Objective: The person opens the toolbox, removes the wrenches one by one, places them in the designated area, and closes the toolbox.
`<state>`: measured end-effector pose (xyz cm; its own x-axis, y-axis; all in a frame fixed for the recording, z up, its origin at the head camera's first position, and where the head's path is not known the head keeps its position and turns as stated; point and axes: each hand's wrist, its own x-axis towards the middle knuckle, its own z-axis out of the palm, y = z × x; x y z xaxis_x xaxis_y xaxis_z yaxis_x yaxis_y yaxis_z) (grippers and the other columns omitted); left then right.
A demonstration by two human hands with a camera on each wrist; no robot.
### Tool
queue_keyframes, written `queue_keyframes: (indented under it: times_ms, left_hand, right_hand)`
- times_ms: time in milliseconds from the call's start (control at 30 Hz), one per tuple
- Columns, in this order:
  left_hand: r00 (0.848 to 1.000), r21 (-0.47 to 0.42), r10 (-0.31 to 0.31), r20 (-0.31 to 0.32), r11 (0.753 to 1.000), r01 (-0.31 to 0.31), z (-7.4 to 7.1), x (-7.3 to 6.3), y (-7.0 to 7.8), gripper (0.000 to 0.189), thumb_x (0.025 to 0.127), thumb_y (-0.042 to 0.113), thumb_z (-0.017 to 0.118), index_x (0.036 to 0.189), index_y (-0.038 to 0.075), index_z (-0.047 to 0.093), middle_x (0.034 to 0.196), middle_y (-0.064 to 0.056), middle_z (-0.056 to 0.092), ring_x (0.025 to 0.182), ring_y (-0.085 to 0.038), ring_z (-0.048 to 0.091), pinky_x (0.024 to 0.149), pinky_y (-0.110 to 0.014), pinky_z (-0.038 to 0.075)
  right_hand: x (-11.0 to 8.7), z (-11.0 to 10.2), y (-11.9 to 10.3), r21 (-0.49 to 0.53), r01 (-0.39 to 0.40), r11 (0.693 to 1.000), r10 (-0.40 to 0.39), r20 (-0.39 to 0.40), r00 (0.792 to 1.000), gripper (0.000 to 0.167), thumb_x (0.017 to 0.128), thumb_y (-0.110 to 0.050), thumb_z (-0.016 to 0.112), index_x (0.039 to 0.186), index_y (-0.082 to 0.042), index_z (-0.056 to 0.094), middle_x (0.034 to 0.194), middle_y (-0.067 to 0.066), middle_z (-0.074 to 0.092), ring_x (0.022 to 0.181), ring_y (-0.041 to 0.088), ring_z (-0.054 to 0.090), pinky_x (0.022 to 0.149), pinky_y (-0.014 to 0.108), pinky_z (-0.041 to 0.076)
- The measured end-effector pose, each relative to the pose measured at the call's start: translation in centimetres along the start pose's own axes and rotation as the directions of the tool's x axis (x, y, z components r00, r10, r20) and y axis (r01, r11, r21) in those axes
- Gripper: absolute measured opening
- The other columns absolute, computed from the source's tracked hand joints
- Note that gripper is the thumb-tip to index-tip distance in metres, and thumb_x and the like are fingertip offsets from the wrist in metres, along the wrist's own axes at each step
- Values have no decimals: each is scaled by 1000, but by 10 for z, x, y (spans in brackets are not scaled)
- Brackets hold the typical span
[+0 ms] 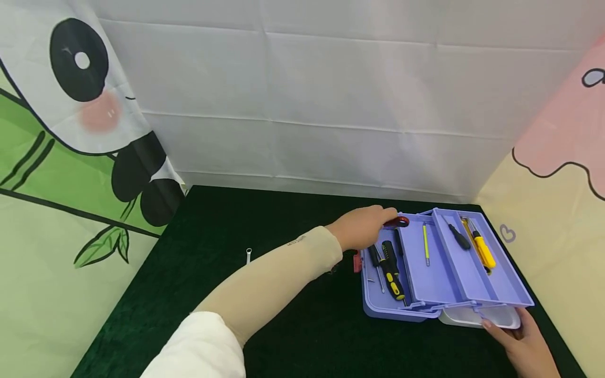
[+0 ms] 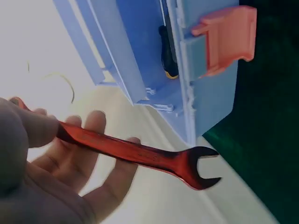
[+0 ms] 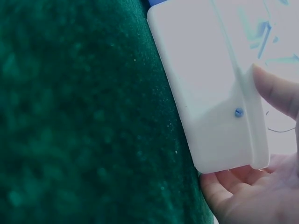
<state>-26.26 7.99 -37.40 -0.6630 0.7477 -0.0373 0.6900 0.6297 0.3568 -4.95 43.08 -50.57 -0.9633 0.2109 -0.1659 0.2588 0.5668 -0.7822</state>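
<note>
My left hand (image 1: 361,228) pinches a red open-end wrench (image 2: 140,154) between thumb and fingers, over the far left corner of a lilac toolbox (image 1: 402,313). The wrench's open jaw points away from the palm in the left wrist view. The toolbox stands opened, its divided trays spread to the right. A white lid (image 3: 210,93) hangs at its right side, partly hidden under the trays in the head view. My right hand (image 1: 531,344) grips the lid's near right corner, thumb at the edge and fingers beneath. A red latch (image 2: 229,39) sticks out from the box's left side.
Inside the box lie a yellow-black screwdriver (image 1: 393,278) and other tools. The trays hold a thin yellow-green stick (image 1: 426,244), a black-handled screwdriver (image 1: 458,238) and a yellow-handled tool (image 1: 484,252). A silver wrench end (image 1: 248,253) shows on the dark green cloth (image 1: 255,215) behind my left forearm.
</note>
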Motion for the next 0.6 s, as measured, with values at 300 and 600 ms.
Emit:
queue_keyframes:
  times_ms: [300,600]
  left_hand:
    - [988,-282,-141,-59,952,119,9,-37,-49,26,110,16,50,136,13,47,103,-3,62,83,-15,60,74,-28,53]
    - [952,-571,-302,-50,791,221,22,-69,-81,25,109,15,50,134,11,46,97,-8,62,86,-23,69,73,-35,58]
  right_hand:
    - [2,-2,0,1,-9,1000,9,0,1000,100,101,-41,66,161,5,0,150,37,32,94,-8,53,73,7,48]
    - [2,-2,-1,-37,-40,999,40,11,999,102,101,-44,65,161,6,-1,150,38,32,97,13,61,71,9,49]
